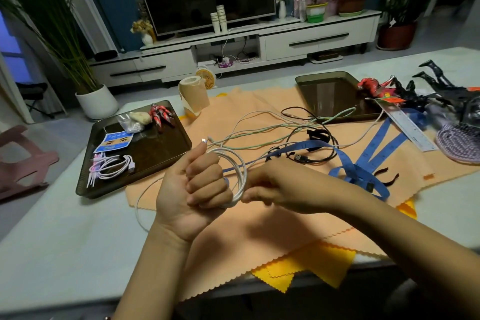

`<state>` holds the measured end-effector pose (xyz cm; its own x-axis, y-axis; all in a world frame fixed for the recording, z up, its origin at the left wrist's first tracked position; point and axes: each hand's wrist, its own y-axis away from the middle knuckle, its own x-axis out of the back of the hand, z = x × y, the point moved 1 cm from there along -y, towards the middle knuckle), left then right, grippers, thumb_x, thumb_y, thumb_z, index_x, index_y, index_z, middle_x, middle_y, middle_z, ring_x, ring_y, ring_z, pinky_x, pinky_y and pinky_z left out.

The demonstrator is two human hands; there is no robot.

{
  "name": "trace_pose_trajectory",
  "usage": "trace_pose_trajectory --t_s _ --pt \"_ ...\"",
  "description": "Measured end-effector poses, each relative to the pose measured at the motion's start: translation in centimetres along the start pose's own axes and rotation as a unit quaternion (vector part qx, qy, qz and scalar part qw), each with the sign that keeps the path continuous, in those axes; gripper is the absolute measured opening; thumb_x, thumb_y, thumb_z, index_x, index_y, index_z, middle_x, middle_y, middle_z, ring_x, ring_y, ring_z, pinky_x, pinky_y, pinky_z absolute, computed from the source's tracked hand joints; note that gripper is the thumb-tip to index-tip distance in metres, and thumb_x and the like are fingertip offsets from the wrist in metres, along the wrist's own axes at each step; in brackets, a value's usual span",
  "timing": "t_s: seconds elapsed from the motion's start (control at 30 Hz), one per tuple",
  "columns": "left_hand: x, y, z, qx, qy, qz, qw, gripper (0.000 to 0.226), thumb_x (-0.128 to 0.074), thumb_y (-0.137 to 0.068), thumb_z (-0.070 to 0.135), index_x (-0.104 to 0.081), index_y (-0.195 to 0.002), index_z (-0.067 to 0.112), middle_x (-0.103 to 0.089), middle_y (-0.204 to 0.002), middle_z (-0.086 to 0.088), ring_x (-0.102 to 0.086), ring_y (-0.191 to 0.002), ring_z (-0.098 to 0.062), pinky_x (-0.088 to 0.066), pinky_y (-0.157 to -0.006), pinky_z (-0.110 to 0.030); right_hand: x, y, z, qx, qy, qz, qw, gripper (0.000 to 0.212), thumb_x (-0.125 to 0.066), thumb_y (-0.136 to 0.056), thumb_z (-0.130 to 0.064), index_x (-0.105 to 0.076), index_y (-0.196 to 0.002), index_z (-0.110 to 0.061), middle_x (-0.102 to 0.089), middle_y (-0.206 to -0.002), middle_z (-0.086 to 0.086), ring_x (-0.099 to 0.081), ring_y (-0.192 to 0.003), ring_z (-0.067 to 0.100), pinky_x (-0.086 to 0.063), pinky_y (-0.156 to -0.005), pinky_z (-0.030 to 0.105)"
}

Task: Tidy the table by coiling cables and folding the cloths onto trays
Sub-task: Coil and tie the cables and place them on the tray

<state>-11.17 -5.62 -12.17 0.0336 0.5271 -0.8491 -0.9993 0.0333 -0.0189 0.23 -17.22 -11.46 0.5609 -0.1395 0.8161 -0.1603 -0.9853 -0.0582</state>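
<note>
My left hand [197, 189] is raised in a fist over the table's front and grips a white cable [237, 169] wound in loops around it, the plug end sticking up past the thumb. My right hand [270, 189] pinches the same loops at their lower right side. A slack length of this cable trails left over the peach cloth [259, 228]. A yellow cloth [306, 267] lies under it. A pale green cable [272, 126] and a black cable [311, 138] sprawl loose on the cloth. The left tray [166, 148] holds a coiled white cable [111, 165].
A second dark tray [330, 96] stands at the back right. Blue measuring tape [363, 161], a ruler [407, 127], toy figures [405, 88] and a brush [459, 140] crowd the right side. A tape roll [193, 96] stands behind the cloth.
</note>
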Motion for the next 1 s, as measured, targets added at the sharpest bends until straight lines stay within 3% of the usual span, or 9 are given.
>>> trace_pose_trajectory --t_s 0.1,0.2,0.3,0.43,0.53,0.6,0.73,0.87,1.0 --pt "-0.1 -0.3 -0.2 0.025 -0.009 -0.042 0.999 0.041 -0.031 -0.1 0.028 -0.034 -0.06 0.019 -0.015 -0.043 0.007 -0.013 -0.035 -0.006 -0.012 -0.043 -0.02 -0.6 0.1 0.3 -0.058 -0.197 -0.035 0.978 0.018 -0.052 -0.095 -0.015 -0.064 -0.107 -0.012 -0.069 -0.098 0.005 -0.067 -0.079 0.016 -0.055 -0.072 0.026" --pt "0.2 -0.6 -0.6 0.046 0.005 -0.097 0.994 0.041 -0.03 -0.1 0.028 -0.033 -0.06 0.018 -0.015 -0.043 0.006 -0.013 -0.035 -0.006 -0.019 -0.043 -0.023 -1.1 -0.2 -0.2 -0.161 -0.435 0.018 0.886 0.024 -0.043 -0.096 -0.012 -0.067 -0.095 -0.009 -0.07 -0.084 0.01 -0.067 -0.071 0.017 -0.057 -0.071 0.029" --pt "0.4 -1.0 -0.7 0.032 -0.009 -0.069 0.997 0.043 -0.028 -0.098 0.03 -0.032 -0.057 0.02 -0.013 -0.041 0.006 -0.011 -0.034 -0.006 -0.02 -0.043 -0.022 -1.8 -0.3 -0.9 -0.212 -0.522 0.088 0.822 0.038 -0.032 -0.099 -0.029 -0.064 -0.095 -0.01 -0.067 -0.071 0.005 -0.064 -0.062 0.014 -0.055 -0.059 0.025" --pt "0.5 -1.4 -1.3 -0.033 -0.082 0.057 0.994 0.046 -0.031 -0.092 0.036 -0.025 -0.047 0.025 -0.013 -0.038 0.007 -0.011 -0.03 -0.007 -0.018 -0.034 -0.018 -4.1 -0.1 -1.6 -0.177 -0.371 0.213 0.887 0.031 -0.032 -0.101 -0.033 -0.037 -0.13 -0.022 -0.059 -0.087 -0.003 -0.057 -0.074 0.008 -0.049 -0.064 0.02" --pt "0.3 -2.3 -2.1 -0.051 -0.121 0.12 0.984 0.048 -0.033 -0.091 0.038 -0.038 -0.047 0.02 -0.021 -0.035 0.008 -0.02 -0.028 -0.005 -0.023 -0.034 -0.018 -5.5 -0.4 -1.0 -0.175 -0.316 0.277 0.89 0.054 -0.034 -0.101 -0.019 -0.006 -0.147 -0.02 -0.053 -0.101 -0.004 -0.054 -0.089 0.006 -0.042 -0.076 0.014" --pt "0.6 -2.7 -2.4 -0.085 -0.188 0.193 0.959 0.046 -0.032 -0.096 0.04 -0.045 -0.059 0.015 -0.029 -0.037 0.007 -0.031 -0.031 -0.007 -0.03 -0.037 -0.017 -5.6 -0.6 -0.5 -0.182 -0.286 0.308 0.889 0.049 -0.035 -0.1 -0.015 -0.016 -0.146 -0.015 -0.055 -0.098 -0.001 -0.054 -0.086 0.009 -0.043 -0.074 0.016" --pt "2.4 -3.0 -2.2 -0.164 -0.412 0.342 0.828 0.042 -0.026 -0.102 0.034 -0.059 -0.092 0.01 -0.045 -0.039 0.004 -0.049 -0.044 -0.01 -0.043 -0.055 -0.025 -4.8 -0.9 -0.5 -0.127 -0.232 0.356 0.896 0.028 -0.034 -0.1 -0.01 -0.054 -0.114 -0.023 -0.051 -0.078 -0.016 -0.048 -0.072 0.0 -0.039 -0.066 0.016" --pt "3.1 -3.3 -2.9 -0.153 -0.298 0.362 0.87 0.034 -0.034 -0.1 0.025 -0.064 -0.094 0.009 -0.037 -0.041 0.003 -0.043 -0.039 -0.012 -0.037 -0.045 -0.021 -4.5 -0.7 -1.1 -0.108 -0.307 0.348 0.879 0.033 -0.034 -0.099 -0.012 -0.056 -0.091 -0.034 -0.057 -0.067 -0.019 -0.05 -0.062 -0.006 -0.036 -0.057 0.005" --pt "2.7 -3.3 -3.6 -0.164 -0.281 0.347 0.879 0.036 -0.035 -0.095 0.025 -0.063 -0.075 0.015 -0.031 -0.039 0.004 -0.039 -0.037 -0.011 -0.034 -0.045 -0.022 -4.6 -0.9 -1.1 -0.12 -0.324 0.336 0.876 0.03 -0.033 -0.101 -0.028 -0.06 -0.087 -0.027 -0.054 -0.056 -0.02 -0.047 -0.051 -0.004 -0.034 -0.054 0.013"
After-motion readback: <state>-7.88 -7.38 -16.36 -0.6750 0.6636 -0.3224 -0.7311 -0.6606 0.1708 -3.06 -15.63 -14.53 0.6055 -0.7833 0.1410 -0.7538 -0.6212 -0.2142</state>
